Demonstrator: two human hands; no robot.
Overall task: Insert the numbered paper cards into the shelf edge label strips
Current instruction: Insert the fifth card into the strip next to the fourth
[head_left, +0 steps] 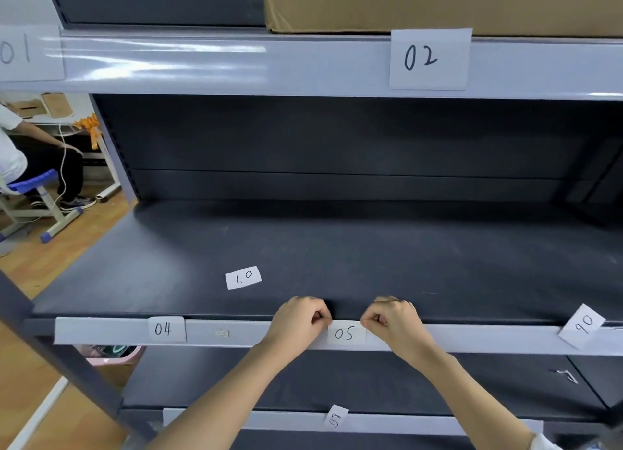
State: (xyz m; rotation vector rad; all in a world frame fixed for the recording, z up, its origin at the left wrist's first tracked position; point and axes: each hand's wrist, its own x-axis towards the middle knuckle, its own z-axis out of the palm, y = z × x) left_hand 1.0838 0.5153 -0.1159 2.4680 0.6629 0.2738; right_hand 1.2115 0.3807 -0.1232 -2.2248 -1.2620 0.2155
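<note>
The left hand (pixel 300 318) and right hand (pixel 392 319) each pinch a top corner of the 05 card (pixel 345 334), which sits in the label strip (pixel 236 333) along the middle shelf's (pixel 371 254) front edge. The 04 card (pixel 164 329) sits further left in the same strip.

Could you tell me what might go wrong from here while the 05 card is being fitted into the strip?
1. The left hand and right hand pinch the 05 card at its top corners; uneven pushing could crease it or seat it crooked in the label strip.
2. The 06 card sits tilted on the shelf edge at the right and could slip off.
3. The loose 07 card on the shelf could be brushed away.
</note>
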